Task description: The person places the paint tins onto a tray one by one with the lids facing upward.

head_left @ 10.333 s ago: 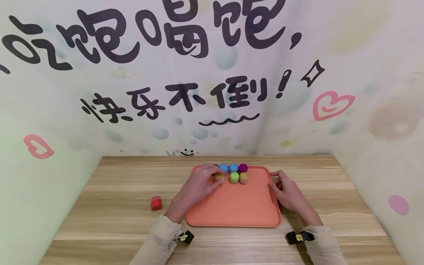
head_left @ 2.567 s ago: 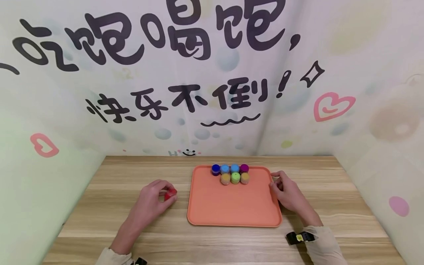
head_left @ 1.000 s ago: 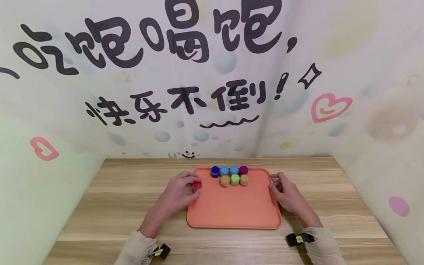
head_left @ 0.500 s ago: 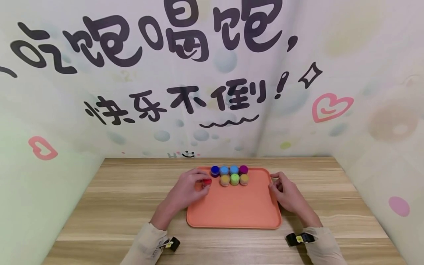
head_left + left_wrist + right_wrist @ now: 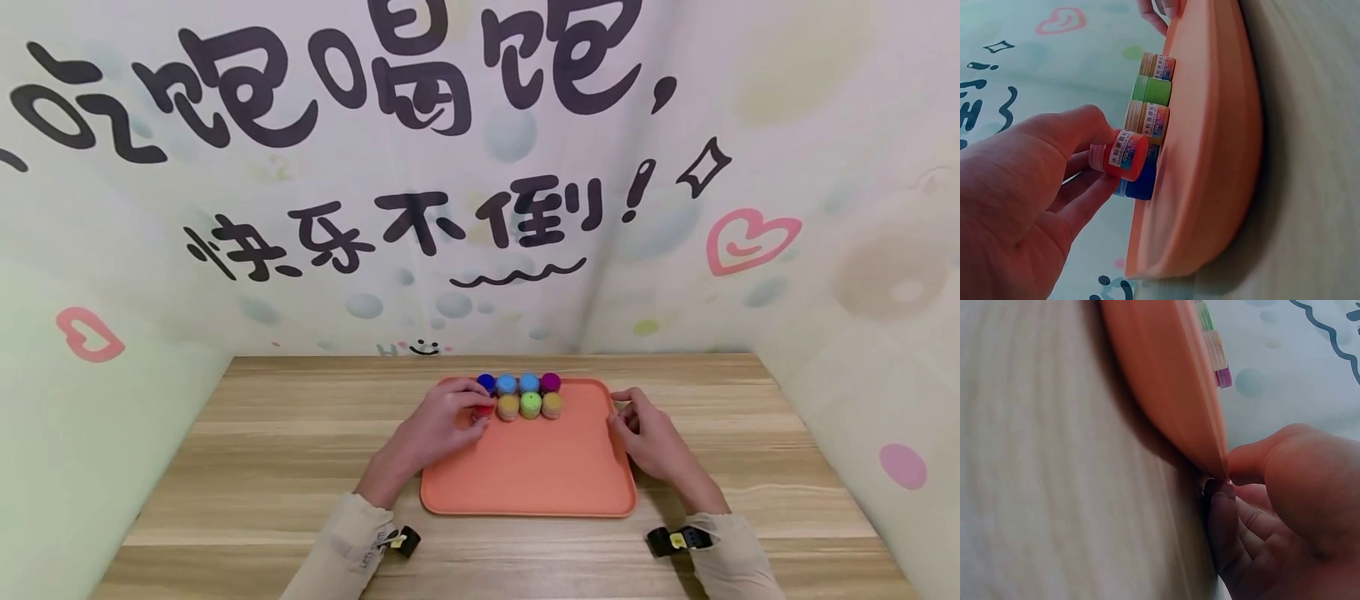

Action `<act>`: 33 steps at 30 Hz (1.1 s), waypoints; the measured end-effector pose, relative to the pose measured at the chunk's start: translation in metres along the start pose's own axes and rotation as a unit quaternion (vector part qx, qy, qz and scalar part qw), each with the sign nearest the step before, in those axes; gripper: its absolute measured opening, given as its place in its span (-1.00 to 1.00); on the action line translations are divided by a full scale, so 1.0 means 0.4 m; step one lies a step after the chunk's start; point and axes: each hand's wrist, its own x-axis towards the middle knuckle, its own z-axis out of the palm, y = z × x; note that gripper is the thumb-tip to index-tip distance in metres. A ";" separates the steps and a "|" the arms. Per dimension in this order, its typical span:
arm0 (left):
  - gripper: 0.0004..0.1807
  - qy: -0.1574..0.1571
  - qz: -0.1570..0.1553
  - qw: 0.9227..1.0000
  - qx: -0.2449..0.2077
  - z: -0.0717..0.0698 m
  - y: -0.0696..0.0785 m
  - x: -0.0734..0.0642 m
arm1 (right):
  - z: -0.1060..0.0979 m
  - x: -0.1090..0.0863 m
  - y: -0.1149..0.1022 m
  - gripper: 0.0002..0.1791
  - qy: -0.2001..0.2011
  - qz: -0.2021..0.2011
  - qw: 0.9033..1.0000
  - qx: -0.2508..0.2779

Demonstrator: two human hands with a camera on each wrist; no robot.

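Note:
My left hand [image 5: 435, 427] pinches a small red paint jar [image 5: 1127, 155] between thumb and fingers, over the upper left of an orange tray [image 5: 536, 475]. In the left wrist view the jar is tilted, its label showing, and overlaps a dark blue jar [image 5: 1142, 180]. Beside the red jar, a front row holds an ochre jar [image 5: 508, 407], a light green jar [image 5: 531, 406] and another ochre jar [image 5: 552, 406]. Behind them stand two light blue jars [image 5: 518, 383] and a purple jar [image 5: 551, 382]. My right hand [image 5: 651, 435] grips the tray's right rim with thumb and fingers.
The tray lies on a wood-grain table [image 5: 262, 467] that ends against a printed wall curtain [image 5: 360, 317] at the back. A black strap with a small camera [image 5: 678, 539] sits on the right wrist, and a similar one [image 5: 405, 542] on the left.
The left hand picked up the red jar from the table left of the tray and carried it rightward to beside the front row. The right hand has stayed at the rim.

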 end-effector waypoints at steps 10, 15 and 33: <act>-0.77 0.018 0.028 0.999 0.013 0.023 -0.010 0.007 | 0.003 0.002 -0.004 -0.60 0.000 0.000 1.000 -0.004; -0.79 0.025 0.027 0.999 0.008 0.028 -0.011 0.008 | 0.002 0.002 -0.004 -0.60 -0.002 0.000 1.000 -0.001; -0.75 0.033 -0.022 0.999 0.028 0.034 -0.012 0.001 | -0.003 0.001 -0.008 -0.60 -0.005 0.003 1.000 -0.001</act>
